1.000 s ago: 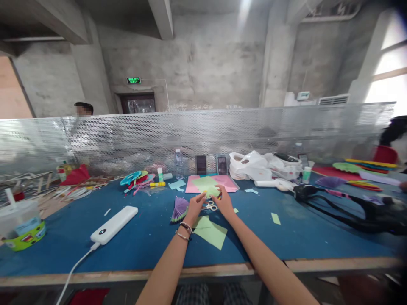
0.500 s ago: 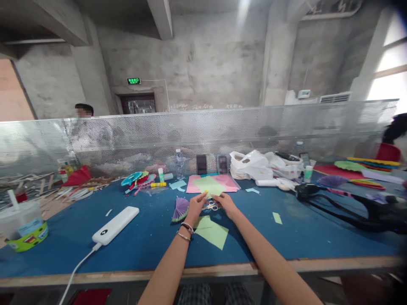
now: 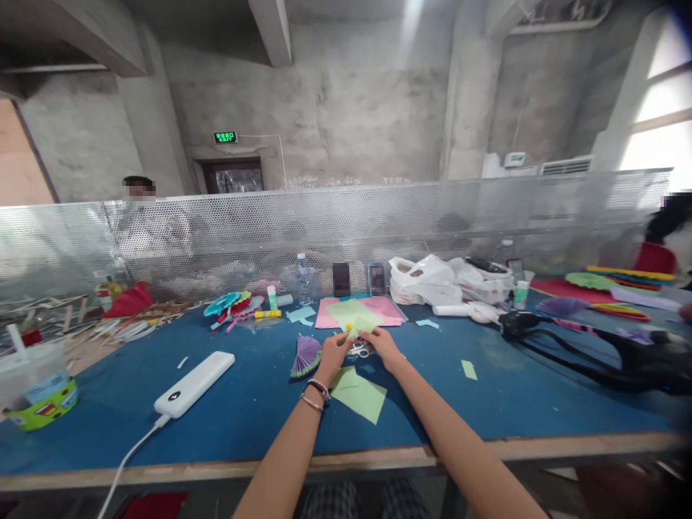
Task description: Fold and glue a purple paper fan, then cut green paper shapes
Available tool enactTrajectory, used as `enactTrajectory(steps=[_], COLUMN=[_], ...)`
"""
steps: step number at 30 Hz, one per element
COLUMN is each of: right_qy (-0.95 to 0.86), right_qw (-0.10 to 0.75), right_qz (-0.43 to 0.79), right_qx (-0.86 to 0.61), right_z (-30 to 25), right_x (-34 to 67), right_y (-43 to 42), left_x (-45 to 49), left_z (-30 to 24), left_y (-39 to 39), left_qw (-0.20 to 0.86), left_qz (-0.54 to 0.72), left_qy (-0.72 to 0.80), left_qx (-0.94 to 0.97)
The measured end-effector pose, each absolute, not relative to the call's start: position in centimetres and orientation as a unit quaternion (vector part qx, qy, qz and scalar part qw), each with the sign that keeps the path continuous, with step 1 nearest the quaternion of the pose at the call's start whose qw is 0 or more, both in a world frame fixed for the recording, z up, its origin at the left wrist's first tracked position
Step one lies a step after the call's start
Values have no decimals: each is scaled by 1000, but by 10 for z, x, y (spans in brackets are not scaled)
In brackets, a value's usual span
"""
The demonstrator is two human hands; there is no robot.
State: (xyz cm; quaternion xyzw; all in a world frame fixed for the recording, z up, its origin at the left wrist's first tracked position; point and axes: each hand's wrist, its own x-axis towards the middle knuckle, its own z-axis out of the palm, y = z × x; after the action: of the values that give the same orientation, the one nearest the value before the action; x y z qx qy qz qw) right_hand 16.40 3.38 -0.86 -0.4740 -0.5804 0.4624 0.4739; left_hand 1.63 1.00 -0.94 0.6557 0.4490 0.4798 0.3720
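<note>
My left hand (image 3: pixel 334 352) and my right hand (image 3: pixel 383 342) meet over the blue table top (image 3: pixel 259 404), both pinching a small light-green folded paper piece (image 3: pixel 359 326) between their fingertips. Scissors (image 3: pixel 358 351) lie on the table just under and between the hands. A purple pleated paper fan (image 3: pixel 305 355) sits to the left of my left hand. A light-green paper sheet (image 3: pixel 360 394) lies flat just in front of my wrists. Beyond the hands lies a stack of pink and green sheets (image 3: pixel 378 310).
A white power bank (image 3: pixel 194 383) with its cable lies at the left, a plastic cup (image 3: pixel 35 386) further left. Glue sticks, a bottle (image 3: pixel 303 280), white bags (image 3: pixel 427 281), a black tool (image 3: pixel 595 349) and coloured fans crowd the back. A perforated metal screen (image 3: pixel 346 223) separates other people.
Both hands have stayed together on the small green piece, working it slightly nearer; the view has shifted a little.
</note>
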Motion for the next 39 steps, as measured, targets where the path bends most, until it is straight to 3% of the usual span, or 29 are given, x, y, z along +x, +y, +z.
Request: enactTrajectory(steps=[39], right_qy=[-607], right_qw=[489], right_qz=[422], right_qx=[-462], right_z=[-9], right_x=[163], right_y=[35], left_x=[16], left_z=[-14], left_y=[12], left_qw=[351], left_qz=[462], left_qy=[477], left_qx=[660])
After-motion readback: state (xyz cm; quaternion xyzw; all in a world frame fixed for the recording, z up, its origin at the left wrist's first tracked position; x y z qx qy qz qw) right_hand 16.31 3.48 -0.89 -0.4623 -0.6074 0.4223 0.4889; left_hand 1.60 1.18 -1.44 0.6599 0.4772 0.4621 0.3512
